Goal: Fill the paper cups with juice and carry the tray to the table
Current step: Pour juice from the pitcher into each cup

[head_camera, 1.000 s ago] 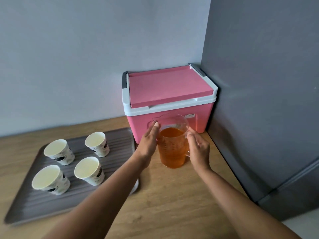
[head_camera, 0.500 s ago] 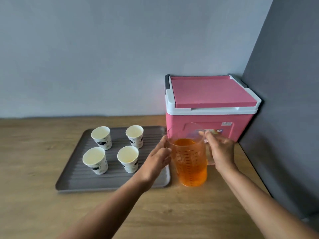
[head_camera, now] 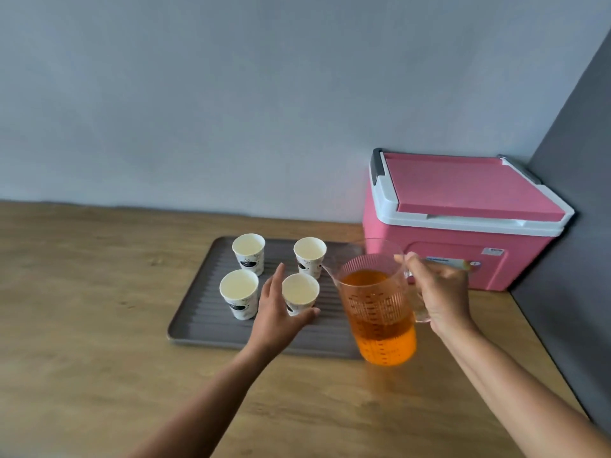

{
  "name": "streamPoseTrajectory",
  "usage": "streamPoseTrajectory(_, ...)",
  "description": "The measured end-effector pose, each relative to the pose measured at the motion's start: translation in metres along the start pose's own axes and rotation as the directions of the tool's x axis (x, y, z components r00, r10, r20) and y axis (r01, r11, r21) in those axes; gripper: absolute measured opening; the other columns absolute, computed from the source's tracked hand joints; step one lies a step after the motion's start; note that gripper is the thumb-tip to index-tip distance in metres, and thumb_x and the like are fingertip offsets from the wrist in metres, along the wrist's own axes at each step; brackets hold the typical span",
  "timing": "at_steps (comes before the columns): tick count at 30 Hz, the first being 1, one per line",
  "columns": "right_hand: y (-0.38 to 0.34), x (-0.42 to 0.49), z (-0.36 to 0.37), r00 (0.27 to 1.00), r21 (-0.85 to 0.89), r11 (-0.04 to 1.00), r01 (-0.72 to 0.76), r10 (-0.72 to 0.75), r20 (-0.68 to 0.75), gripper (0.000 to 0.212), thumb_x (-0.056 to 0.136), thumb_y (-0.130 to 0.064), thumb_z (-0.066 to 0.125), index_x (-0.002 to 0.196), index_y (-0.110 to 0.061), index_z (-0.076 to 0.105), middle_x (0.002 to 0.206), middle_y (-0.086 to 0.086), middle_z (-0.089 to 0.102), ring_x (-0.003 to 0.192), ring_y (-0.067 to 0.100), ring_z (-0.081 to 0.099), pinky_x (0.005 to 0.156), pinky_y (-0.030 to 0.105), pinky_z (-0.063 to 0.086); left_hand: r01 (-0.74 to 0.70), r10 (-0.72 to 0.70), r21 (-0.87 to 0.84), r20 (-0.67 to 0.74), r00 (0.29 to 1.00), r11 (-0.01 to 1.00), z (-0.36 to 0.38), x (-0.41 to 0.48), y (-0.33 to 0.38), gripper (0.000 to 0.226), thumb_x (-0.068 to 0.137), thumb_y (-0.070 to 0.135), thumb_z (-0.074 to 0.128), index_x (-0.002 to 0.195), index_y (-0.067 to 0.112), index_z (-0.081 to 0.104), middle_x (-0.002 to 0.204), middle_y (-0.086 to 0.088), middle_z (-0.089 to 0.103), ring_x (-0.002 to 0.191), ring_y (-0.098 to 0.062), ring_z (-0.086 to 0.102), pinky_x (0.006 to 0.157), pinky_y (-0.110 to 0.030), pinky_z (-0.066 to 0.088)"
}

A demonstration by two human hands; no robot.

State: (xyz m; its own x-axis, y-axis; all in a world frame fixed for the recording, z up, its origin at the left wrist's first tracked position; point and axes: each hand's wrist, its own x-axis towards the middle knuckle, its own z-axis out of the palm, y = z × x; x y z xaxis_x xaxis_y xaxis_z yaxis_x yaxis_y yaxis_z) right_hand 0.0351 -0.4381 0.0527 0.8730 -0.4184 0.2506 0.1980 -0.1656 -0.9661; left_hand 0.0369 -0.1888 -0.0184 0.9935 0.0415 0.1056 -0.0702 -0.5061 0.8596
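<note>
Pour pending: right hand (head_camera: 439, 292) grips juice pitcher (head_camera: 380, 312), left hand (head_camera: 277, 319) spread beside 9-o'clock paper cup (head_camera: 300, 290); next, tilt spout over it.

Home setting: wooden counter (head_camera: 99, 342), pink cooler (head_camera: 463, 193), paper cups (head_camera: 248, 259).

From my remote seat, I saw a wooden counter (head_camera: 99, 375) with pale brown grain that ran back to a grey wall (head_camera: 231, 110). A grey ribbed tray (head_camera: 205, 325) lay flat on it near the middle, with its long side roughly along the wall. A pink cooler (head_camera: 463, 186) with a white-rimmed lid stood on the wood in the far right corner, just beside the tray's far right end. The juice pitcher (head_camera: 383, 338) overlapped the tray's near right corner; I could not tell whether its base touched the counter.
</note>
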Motion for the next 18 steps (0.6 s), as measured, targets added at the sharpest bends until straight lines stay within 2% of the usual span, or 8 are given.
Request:
streamPoseTrajectory(3,-0.005,-0.001,0.004,1.0,-0.013,1.0,-0.007,0.007,0.007,0.019,0.088,-0.01,0.066,0.075,0.002,0.073,0.038,-0.014,0.056,0.034,-0.002,0.046,0.04,0.011,0.035,0.123,-0.116,-0.091,0.072,0.991,0.988,0.008,0.006,-0.012,0.121,0.064,0.034,0.088,0.154,0.023,0.008,0.151,-0.005,0.031,0.136,-0.009,0.029,0.105,-0.021,0.023)
streamPoseTrajectory(5,-0.009,-0.002,0.007,1.0,-0.032,0.999,-0.015,0.015,0.02,0.02,0.087,-0.012,0.067,0.069,-0.013,0.073,0.055,-0.013,0.07,0.045,-0.005,0.056,0.047,0.012,0.044,0.177,-0.165,-0.154,0.087,0.983,0.972,0.013,0.011,-0.021,0.125,0.058,0.037,0.09,0.153,0.026,0.01,0.153,-0.004,0.031,0.139,-0.013,0.032,0.111,-0.026,0.026)
streamPoseTrajectory(7,-0.01,-0.002,0.008,1.0,-0.059,0.998,-0.022,0.024,0.019,0.022,0.086,-0.015,0.068,0.065,-0.018,0.072,0.078,-0.006,0.074,0.054,-0.004,0.061,0.053,0.011,0.049,0.203,-0.19,-0.186,0.086,0.978,0.961,0.019,0.016,-0.029,0.122,0.054,0.039,0.089,0.151,0.03,0.015,0.152,-0.002,0.034,0.135,-0.014,0.039,0.113,-0.033,0.032)
streamPoseTrajectory(9,-0.009,-0.001,0.008,1.0,-0.087,0.996,-0.025,0.026,0.014,0.022,0.085,-0.016,0.069,0.063,-0.017,0.073,0.081,0.002,0.075,0.059,0.002,0.063,0.056,0.012,0.049,0.217,-0.205,-0.205,0.081,0.975,0.954,0.024,0.019,-0.033,0.112,0.055,0.035,0.089,0.147,0.029,0.024,0.146,-0.002,0.041,0.128,-0.014,0.046,0.107,-0.029,0.04)
streamPoseTrajectory(12,-0.01,-0.001,0.008,0.999,-0.098,0.995,-0.034,0.034,-0.002,0.021,0.084,-0.016,0.07,0.064,-0.014,0.074,0.075,0.013,0.075,0.068,0.012,0.066,0.058,0.014,0.051,0.192,-0.187,-0.25,0.047,0.981,0.949,0.026,0.021,-0.033,0.083,0.065,0.019,0.087,0.132,0.027,0.038,0.13,0.0,0.052,0.115,-0.013,0.054,0.077,-0.007,0.046)
streamPoseTrajectory(13,-0.01,-0.001,0.008,0.999,-0.106,0.994,-0.037,0.036,-0.007,0.019,0.085,-0.017,0.07,0.067,-0.011,0.075,0.078,0.016,0.075,0.069,0.014,0.066,0.059,0.016,0.052,0.18,-0.177,-0.252,0.035,0.984,0.951,0.027,0.022,-0.033,0.077,0.067,0.017,0.085,0.128,0.027,0.04,0.126,0.002,0.054,0.112,-0.013,0.055,0.073,-0.006,0.046)
streamPoseTrajectory(16,-0.01,0.001,0.007,0.999,-0.129,0.991,-0.041,0.04,-0.01,0.021,0.084,-0.02,0.07,0.073,-0.002,0.075,0.084,0.028,0.072,0.069,0.016,0.065,0.067,0.032,0.056,0.141,-0.136,-0.256,0.038,0.99,0.956,0.026,0.023,-0.03,0.072,0.068,0.02,0.085,0.122,0.03,0.039,0.117,0.007,0.059,0.109,-0.01,0.058,0.078,-0.011,0.046)
streamPoseTrajectory(18,-0.01,0.003,0.006,0.999,-0.132,0.99,-0.049,0.049,-0.004,0.022,0.083,-0.021,0.071,0.07,-0.003,0.075,0.084,0.027,0.072,0.069,0.015,0.065,0.066,0.031,0.053,0.126,-0.118,-0.278,0.045,0.992,0.952,0.024,0.024,-0.026,0.072,0.067,0.022,0.086,0.121,0.03,0.04,0.113,0.012,0.06,0.106,-0.004,0.06,0.086,-0.019,0.049)
